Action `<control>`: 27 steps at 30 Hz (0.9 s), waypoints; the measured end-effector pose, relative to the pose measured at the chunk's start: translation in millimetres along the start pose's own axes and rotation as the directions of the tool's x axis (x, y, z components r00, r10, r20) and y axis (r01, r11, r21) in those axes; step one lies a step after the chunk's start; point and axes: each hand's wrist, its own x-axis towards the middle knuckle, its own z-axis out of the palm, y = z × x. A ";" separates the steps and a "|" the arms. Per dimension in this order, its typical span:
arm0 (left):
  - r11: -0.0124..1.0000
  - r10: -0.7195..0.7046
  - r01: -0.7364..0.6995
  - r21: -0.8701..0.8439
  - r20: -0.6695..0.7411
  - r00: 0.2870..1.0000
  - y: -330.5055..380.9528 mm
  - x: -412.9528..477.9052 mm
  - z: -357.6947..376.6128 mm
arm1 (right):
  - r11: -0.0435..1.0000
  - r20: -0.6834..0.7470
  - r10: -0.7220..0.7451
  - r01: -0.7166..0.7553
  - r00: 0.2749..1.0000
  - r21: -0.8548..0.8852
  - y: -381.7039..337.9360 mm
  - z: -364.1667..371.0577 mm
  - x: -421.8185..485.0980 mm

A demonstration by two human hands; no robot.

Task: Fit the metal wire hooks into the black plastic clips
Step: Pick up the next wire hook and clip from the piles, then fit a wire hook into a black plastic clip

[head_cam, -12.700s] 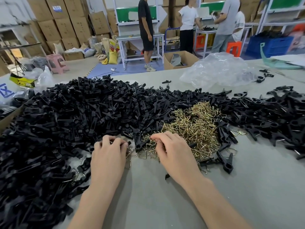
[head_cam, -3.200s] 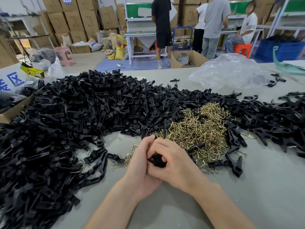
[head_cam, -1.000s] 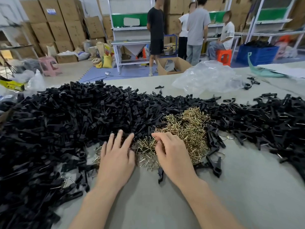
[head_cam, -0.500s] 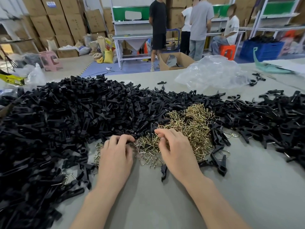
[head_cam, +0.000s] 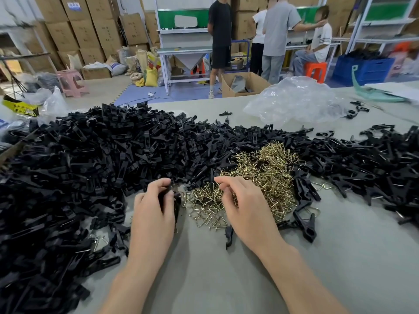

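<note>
The left hand (head_cam: pixel 154 214) has its fingers curled round a black clip (head_cam: pixel 169 197) and holds it tight, at the rim of the big heap of black clips (head_cam: pixel 86 168). The right hand (head_cam: pixel 247 209) is just beside it, with a small gap between them. Its fingers are bent down onto the wire hooks (head_cam: pixel 265 175). The fingertips touch the hooks, but I cannot tell if they have pinched one. The gold hooks lie in a pile in the middle of the surface (head_cam: pixel 226 286), right in front of both hands. The big heap fills the left side, from the left edge out toward the far edge. A smaller heap of clips (head_cam: pixel 374 164) spreads from the hooks toward the right edge. One loose clip (head_cam: pixel 229 235) lies on the surface touching the right wrist. A second loose clip (head_cam: pixel 305 219) lies just to the right of the hooks. A clear plastic bag (head_cam: pixel 294 103) sits near the far edge, apart from the piles. The surface is bare and grey along the near edge, under and around both arms, and out to the near right corner. That is the open room for moving.
</note>
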 end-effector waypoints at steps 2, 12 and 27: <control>0.994 -0.062 0.057 -0.095 -0.042 0.997 1.6 1.4 -3.0 | 0.999 -0.021 -0.012 0.013 1.000 0.031 -0.6 -0.6 0.0; 0.511 -0.195 0.396 -0.763 0.346 0.918 44.9 -13.2 4.3 | 0.935 0.169 -0.045 -0.018 0.985 0.355 -9.8 1.4 -1.3; 0.916 -0.167 0.202 -0.346 0.129 0.978 18.3 -4.6 1.8 | 0.888 0.228 0.047 -0.145 0.973 0.437 -4.5 2.7 -1.4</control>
